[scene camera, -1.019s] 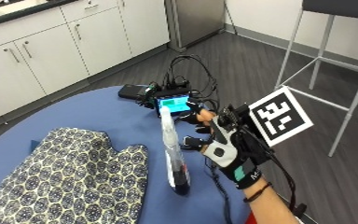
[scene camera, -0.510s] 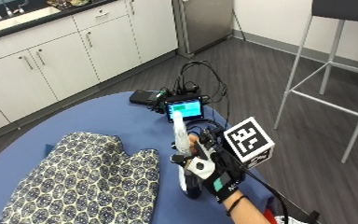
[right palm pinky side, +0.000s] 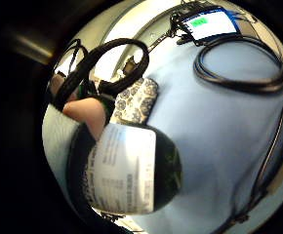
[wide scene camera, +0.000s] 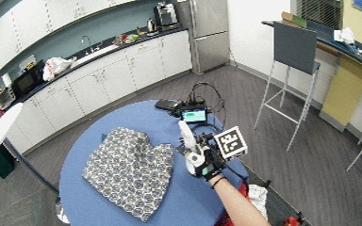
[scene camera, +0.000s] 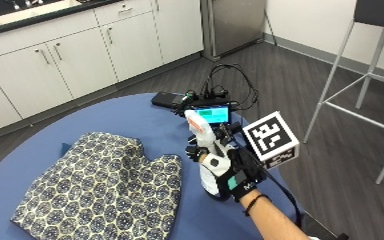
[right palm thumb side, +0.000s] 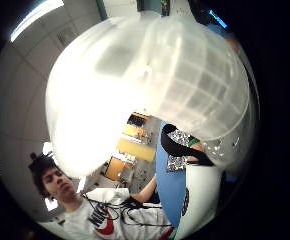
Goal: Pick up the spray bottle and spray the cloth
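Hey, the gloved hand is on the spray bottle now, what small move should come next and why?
Probably lift it. The gloved right hand grips the white spray bottle, which looks upright on the blue table, nozzle high, beside the patterned cloth. It needs raising before aiming at that cloth.

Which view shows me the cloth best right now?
The outside view: the patterned cloth lies flat on the blue table, nearly whole, beside the spray bottle that the right hand grips. The wide outside view shows all of it, smaller. Both palm views catch only a scrap of it past the bottle.
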A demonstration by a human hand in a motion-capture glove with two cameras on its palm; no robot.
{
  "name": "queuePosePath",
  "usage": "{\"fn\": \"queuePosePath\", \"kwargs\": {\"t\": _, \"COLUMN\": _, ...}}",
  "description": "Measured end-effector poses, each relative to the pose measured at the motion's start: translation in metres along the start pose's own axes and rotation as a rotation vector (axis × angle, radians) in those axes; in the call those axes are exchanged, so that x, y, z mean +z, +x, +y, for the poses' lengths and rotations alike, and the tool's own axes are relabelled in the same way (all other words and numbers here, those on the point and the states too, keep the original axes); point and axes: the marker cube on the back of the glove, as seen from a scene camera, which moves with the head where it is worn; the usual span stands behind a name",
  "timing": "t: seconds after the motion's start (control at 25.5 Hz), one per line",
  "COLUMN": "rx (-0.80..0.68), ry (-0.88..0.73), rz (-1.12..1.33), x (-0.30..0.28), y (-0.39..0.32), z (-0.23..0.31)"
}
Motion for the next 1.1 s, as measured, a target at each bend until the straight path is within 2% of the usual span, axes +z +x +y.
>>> {"fn": "queuePosePath", "kwargs": {"t": 0.31, "rx": -0.036, "ry": -0.328, "rz": 0.108, "x": 0.013, "y": -0.068, "z": -0.061}}
{"fn": "queuePosePath", "kwargs": {"t": 0.67, "rx": 0.119, "ry": -0.731, "rz": 0.385, "x": 0.076, "y": -0.085, "z": -0.086}}
{"fn": "queuePosePath", "kwargs": {"t": 0.82, "rx": 0.152, "ry": -0.820, "rz": 0.485, "x": 0.097, "y": -0.076, "z": -0.082}}
{"fn": "queuePosePath", "kwargs": {"t": 1.1, "rx": 0.190, "ry": -0.880, "rz": 0.554, "x": 0.101, "y": -0.067, "z": -0.079}}
